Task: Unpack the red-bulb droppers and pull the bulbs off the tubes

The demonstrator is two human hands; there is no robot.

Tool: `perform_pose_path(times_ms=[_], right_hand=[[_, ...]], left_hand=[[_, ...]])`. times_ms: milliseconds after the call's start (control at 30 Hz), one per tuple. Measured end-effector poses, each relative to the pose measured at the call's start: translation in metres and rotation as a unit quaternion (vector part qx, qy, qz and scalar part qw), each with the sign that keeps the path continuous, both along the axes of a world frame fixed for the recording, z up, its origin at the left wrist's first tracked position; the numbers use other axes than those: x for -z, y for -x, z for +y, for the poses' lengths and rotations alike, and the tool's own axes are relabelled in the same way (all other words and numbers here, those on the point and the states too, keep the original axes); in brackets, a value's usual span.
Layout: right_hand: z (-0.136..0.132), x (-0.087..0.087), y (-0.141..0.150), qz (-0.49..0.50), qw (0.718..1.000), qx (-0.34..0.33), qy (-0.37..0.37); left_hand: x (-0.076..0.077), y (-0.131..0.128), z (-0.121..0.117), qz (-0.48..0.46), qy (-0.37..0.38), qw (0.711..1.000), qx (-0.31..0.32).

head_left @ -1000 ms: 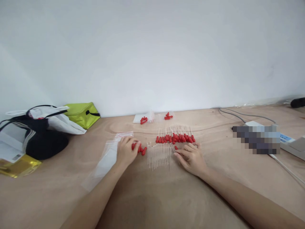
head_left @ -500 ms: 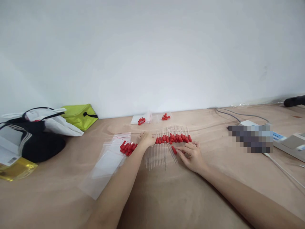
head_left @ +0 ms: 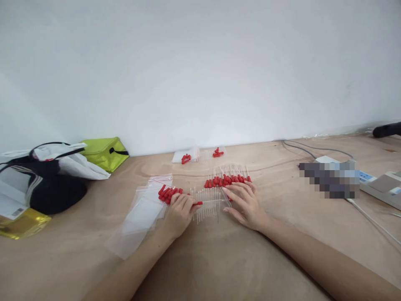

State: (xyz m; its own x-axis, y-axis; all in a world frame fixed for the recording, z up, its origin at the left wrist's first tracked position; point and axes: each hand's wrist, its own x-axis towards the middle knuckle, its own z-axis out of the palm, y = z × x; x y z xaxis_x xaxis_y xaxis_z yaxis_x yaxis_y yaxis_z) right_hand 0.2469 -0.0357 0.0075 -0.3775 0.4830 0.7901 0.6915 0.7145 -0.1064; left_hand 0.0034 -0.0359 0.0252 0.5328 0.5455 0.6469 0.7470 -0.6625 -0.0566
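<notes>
My left hand is closed, and a red rubber bulb sticks out from its fingertips; a thin clear tube seems to run from it to the right, like a glass dropper. My right hand has its fingers apart over the right end of a row of clear glass tubes. A bit of red shows beneath those fingers, mostly hidden. Behind the tubes lie several red-bulbed droppers, tubes pointing away. Beside my left hand is a pile of loose red bulbs.
Clear zip bags lie on the table left of my hands. Two small groups of red bulbs rest near the wall. A yellow-green pouch and black cap sit at left, a power strip with cables at right.
My left hand has come back toward me from the far side of the row and now holds a red-bulbed dropper. My right hand has shifted slightly left, over the tubes.
</notes>
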Motion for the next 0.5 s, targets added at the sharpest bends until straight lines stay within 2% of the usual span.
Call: perform_pose_path(times_ms=[133,267,500], right_hand=[[0.000,0.001,0.005,-0.027,0.999,-0.040,-0.009],[0.000,0.006,0.010,-0.034,0.999,-0.041,-0.012],[-0.001,0.005,0.017,-0.054,0.997,-0.048,0.017]], left_hand=[[0.009,-0.009,-0.008,-0.052,-0.017,0.997,0.046],[0.011,-0.012,-0.006,-0.055,-0.008,0.996,0.069],[0.011,-0.011,-0.003,-0.024,0.023,0.998,0.046]])
